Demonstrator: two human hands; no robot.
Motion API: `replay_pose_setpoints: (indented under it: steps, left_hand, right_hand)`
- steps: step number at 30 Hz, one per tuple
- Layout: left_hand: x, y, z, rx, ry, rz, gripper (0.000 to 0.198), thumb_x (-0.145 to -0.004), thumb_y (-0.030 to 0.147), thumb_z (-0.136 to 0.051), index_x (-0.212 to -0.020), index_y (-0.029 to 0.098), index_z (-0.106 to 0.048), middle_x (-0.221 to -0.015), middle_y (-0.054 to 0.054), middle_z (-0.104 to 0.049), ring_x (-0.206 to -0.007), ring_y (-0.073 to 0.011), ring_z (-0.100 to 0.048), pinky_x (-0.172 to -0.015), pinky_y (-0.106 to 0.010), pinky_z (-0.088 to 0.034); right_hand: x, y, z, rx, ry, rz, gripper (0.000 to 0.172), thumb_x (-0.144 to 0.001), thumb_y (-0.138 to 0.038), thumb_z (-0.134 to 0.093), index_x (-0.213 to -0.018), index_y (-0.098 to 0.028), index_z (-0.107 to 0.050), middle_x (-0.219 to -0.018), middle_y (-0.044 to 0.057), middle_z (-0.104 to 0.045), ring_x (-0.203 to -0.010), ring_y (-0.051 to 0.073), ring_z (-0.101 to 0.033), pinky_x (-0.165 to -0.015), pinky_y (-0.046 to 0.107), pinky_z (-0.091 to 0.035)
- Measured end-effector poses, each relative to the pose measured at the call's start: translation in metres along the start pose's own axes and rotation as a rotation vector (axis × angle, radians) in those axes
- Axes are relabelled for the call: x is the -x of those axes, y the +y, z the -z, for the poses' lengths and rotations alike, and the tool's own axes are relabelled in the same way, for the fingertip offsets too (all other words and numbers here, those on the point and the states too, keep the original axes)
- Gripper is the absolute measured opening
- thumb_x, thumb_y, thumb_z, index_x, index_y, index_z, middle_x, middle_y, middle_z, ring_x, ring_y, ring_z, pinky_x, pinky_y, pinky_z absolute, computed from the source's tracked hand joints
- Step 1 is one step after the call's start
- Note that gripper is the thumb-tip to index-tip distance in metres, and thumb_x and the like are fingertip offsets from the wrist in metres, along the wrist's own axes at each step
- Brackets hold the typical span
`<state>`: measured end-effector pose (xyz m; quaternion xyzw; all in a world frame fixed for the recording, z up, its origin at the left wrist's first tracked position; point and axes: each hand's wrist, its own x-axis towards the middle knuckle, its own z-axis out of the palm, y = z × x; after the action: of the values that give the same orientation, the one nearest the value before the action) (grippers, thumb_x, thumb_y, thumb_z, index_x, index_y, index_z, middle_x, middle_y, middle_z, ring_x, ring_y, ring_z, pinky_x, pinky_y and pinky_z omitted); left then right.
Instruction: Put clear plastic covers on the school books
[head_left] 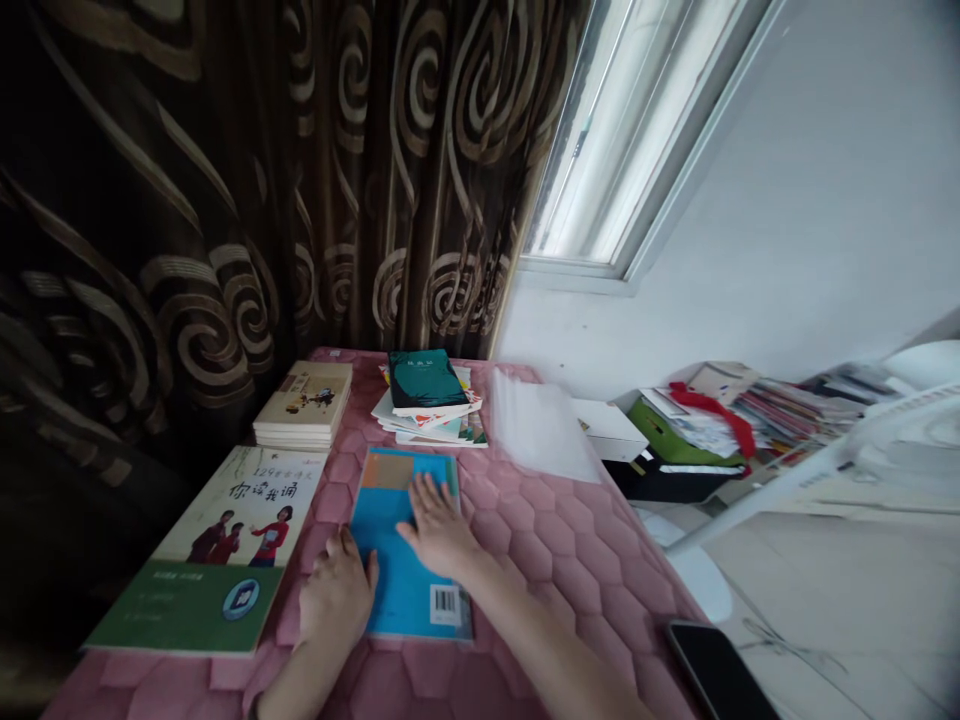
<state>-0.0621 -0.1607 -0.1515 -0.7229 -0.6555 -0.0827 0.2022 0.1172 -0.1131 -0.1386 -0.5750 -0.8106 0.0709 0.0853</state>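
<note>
Pink quilted cloth (570,560) covers the table before a dark swirled curtain (225,200), and a blue book (401,590) lies flat on it under both hands: the right hand (439,530) rests open on the cover, fingers spread, while the left hand (337,600) sits loosely curled against the book's left edge, and I cannot tell whether it grips it. A phone (712,670) lies just outside the right forearm at the table's edge, so I judge a sideways sweep of that arm could knock it off; a green book (217,560) lies just left of the left hand.
</note>
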Motion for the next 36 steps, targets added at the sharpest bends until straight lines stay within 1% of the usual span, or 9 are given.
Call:
replay_pose_setpoints:
  steps: [5,11,15,18,22,24,26,32,36]
  left_hand:
    - [-0.001,0.002,0.002,0.069,-0.049,0.021,0.046,-0.093,0.032,-0.042,-0.117,-0.001,-0.062,-0.094,-0.024,-0.066,-0.066,-0.0269,-0.066,-0.045,-0.032,-0.05]
    - [0.0,0.002,0.003,0.069,-0.093,0.043,0.048,-0.093,0.033,-0.042,-0.12,-0.002,-0.061,-0.093,-0.022,-0.065,-0.066,-0.0263,-0.066,-0.044,-0.03,-0.049]
    - [0.0,0.001,0.004,0.049,-0.089,0.032,0.047,-0.093,0.032,-0.041,-0.12,-0.001,-0.061,-0.093,-0.022,-0.066,-0.066,-0.0251,-0.066,-0.045,-0.029,-0.049]
    - [0.0,0.001,0.003,0.041,-0.064,0.023,0.047,-0.093,0.033,-0.042,-0.118,-0.002,-0.061,-0.093,-0.023,-0.067,-0.067,-0.026,-0.066,-0.046,-0.03,-0.049]
    - [-0.001,0.002,0.004,0.03,-0.052,0.013,0.049,-0.093,0.034,-0.041,-0.118,-0.002,-0.062,-0.094,-0.024,-0.068,-0.065,-0.0261,-0.066,-0.044,-0.03,-0.049]
    - [-0.002,0.001,0.006,0.033,-0.058,0.004,0.049,-0.094,0.035,-0.04,-0.117,-0.002,-0.062,-0.094,-0.025,-0.068,-0.065,-0.0264,-0.067,-0.045,-0.03,-0.05]
    - [-0.005,-0.003,0.007,0.051,-0.078,-0.009,0.049,-0.094,0.035,-0.039,-0.116,-0.003,-0.062,-0.091,-0.025,-0.068,-0.064,-0.0262,-0.067,-0.047,-0.031,-0.05]
    - [-0.011,-0.023,0.008,0.169,-0.19,-0.105,0.035,-0.091,0.017,-0.041,-0.116,0.004,-0.061,-0.098,-0.022,-0.069,-0.071,-0.0229,-0.071,-0.055,-0.026,-0.051]
    - [-0.011,-0.026,0.011,0.122,-0.223,-0.124,0.038,-0.095,0.021,-0.034,-0.118,0.004,-0.061,-0.096,-0.021,-0.07,-0.068,-0.0228,-0.07,-0.051,-0.026,-0.049]
  right_hand:
    - [-0.044,-0.029,-0.009,-0.059,-0.033,0.295,0.06,-0.1,-0.047,-0.025,-0.149,-0.013,-0.029,-0.156,0.006,-0.022,-0.146,0.019,-0.014,-0.12,0.043,-0.014]
    - [-0.101,-0.033,-0.004,-0.056,-0.063,0.096,0.06,-0.101,-0.043,-0.021,-0.148,-0.007,-0.029,-0.156,0.012,-0.022,-0.146,0.02,-0.015,-0.119,0.042,-0.013]
    - [-0.074,-0.042,-0.014,-0.084,0.008,0.087,0.069,-0.099,-0.051,-0.02,-0.149,-0.002,-0.024,-0.156,0.016,-0.016,-0.146,0.025,-0.01,-0.119,0.044,-0.014]
    - [-0.04,-0.022,-0.013,-0.073,0.04,0.139,0.07,-0.099,-0.053,-0.02,-0.148,-0.004,-0.028,-0.156,0.015,-0.016,-0.146,0.024,-0.01,-0.119,0.042,-0.014]
    - [-0.015,0.029,0.001,0.02,0.048,-0.138,0.068,-0.099,-0.049,-0.02,-0.146,0.0,-0.031,-0.154,0.019,-0.02,-0.145,0.028,-0.016,-0.118,0.049,-0.015]
    - [-0.011,0.036,0.004,0.047,0.081,-0.213,0.068,-0.1,-0.048,-0.02,-0.146,0.001,-0.031,-0.154,0.02,-0.021,-0.145,0.029,-0.013,-0.118,0.052,-0.012]
    - [-0.006,0.019,0.001,0.033,0.09,-0.222,0.069,-0.099,-0.049,-0.021,-0.145,0.0,-0.033,-0.153,0.019,-0.021,-0.145,0.03,-0.011,-0.118,0.053,-0.011]
    - [0.027,-0.081,-0.021,-0.123,0.118,-0.005,0.06,-0.1,-0.043,-0.024,-0.145,-0.006,-0.038,-0.155,0.014,-0.022,-0.145,0.025,-0.013,-0.119,0.043,-0.019]
    - [0.049,-0.075,-0.02,-0.106,0.104,0.067,0.066,-0.099,-0.049,-0.029,-0.146,-0.003,-0.034,-0.155,0.017,-0.02,-0.145,0.027,-0.015,-0.12,0.043,-0.019]
